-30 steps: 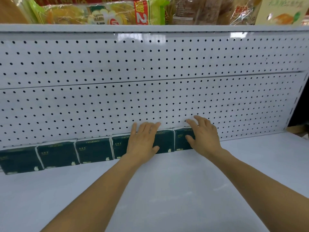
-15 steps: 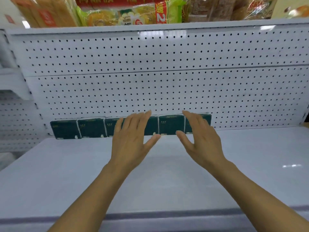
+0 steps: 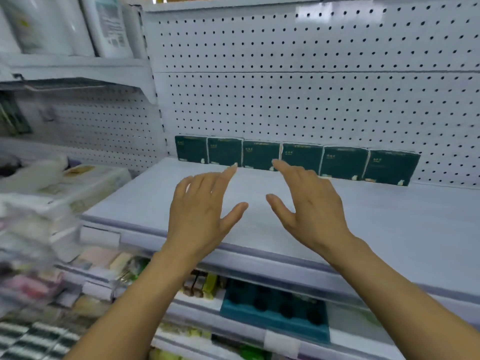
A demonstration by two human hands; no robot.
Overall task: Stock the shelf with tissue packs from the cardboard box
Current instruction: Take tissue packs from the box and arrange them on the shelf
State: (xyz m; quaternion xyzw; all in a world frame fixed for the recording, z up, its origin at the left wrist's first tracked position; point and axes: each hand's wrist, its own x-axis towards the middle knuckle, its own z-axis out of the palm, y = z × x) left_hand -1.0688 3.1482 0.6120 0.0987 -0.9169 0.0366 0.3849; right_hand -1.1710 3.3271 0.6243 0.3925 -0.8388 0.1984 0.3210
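The left hand [image 3: 201, 213] and right hand [image 3: 310, 206] are hovering side by side over the white shelf [image 3: 389, 229], fingers spread and holding nothing. Beyond them, six dark green tissue packs [image 3: 301, 157] are standing upright in a row, leaning against the pegboard back panel [image 3: 298, 100]. The cardboard box is lying outside the view.
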